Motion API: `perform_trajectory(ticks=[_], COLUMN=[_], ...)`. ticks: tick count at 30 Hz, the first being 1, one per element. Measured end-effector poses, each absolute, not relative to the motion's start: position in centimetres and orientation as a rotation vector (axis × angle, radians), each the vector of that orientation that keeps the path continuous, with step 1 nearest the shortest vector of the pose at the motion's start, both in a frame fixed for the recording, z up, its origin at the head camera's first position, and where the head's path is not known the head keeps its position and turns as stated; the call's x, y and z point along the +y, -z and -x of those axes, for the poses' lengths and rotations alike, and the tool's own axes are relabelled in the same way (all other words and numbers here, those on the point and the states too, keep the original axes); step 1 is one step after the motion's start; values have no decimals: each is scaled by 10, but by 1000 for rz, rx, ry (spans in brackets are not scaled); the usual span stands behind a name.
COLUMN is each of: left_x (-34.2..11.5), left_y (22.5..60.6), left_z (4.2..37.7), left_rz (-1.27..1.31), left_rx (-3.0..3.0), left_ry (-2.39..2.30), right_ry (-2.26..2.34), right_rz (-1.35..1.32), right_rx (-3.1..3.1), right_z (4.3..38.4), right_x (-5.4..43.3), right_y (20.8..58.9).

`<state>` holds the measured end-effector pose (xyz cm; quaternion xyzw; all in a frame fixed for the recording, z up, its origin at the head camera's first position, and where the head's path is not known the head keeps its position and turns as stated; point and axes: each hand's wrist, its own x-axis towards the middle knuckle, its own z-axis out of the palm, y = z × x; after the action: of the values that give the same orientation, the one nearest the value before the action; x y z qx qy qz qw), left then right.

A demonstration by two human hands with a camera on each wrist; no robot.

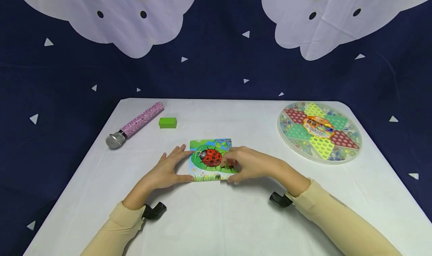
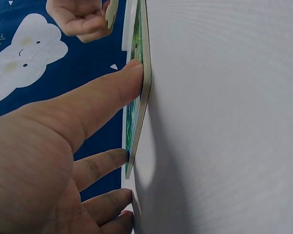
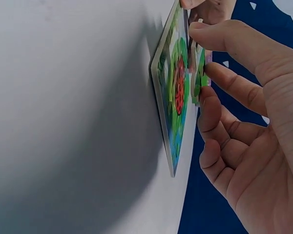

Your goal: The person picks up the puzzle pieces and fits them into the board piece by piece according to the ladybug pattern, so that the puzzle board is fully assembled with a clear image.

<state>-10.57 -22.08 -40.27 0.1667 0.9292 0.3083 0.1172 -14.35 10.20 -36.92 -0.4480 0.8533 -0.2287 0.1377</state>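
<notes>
A ladybug jigsaw puzzle (image 1: 210, 157) lies flat on the white table, its picture showing grass, flowers and a blue sky. My left hand (image 1: 165, 171) is at the puzzle's left side, fingers spread. Its thumb touches the lower left corner and the index finger touches the left edge farther up. My right hand (image 1: 254, 164) pinches a green jigsaw piece (image 3: 198, 73) between thumb and fingers. In the right wrist view, that piece is held just above the puzzle's surface. In the head view the fingers hide part of the puzzle's right side.
A pink glittery microphone (image 1: 141, 120) lies at the back left, beside a green block (image 1: 167, 123). At the back right is a round Chinese checkers set (image 1: 318, 132) with marbles under a clear cover. A dark blue cloud-patterned cloth (image 1: 219, 68) hangs behind the table.
</notes>
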Motion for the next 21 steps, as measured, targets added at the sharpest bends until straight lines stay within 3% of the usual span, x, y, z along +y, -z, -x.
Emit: perform_trajectory(ticks=[21], left_x=[-221], left_y=[404], left_z=[106], left_rz=[-496], left_rx=[2724], left_ry=[-889], right_ry=[610], right_rz=[1296], right_rx=[2414], right_z=[166], right_x=[75], right_y=[378])
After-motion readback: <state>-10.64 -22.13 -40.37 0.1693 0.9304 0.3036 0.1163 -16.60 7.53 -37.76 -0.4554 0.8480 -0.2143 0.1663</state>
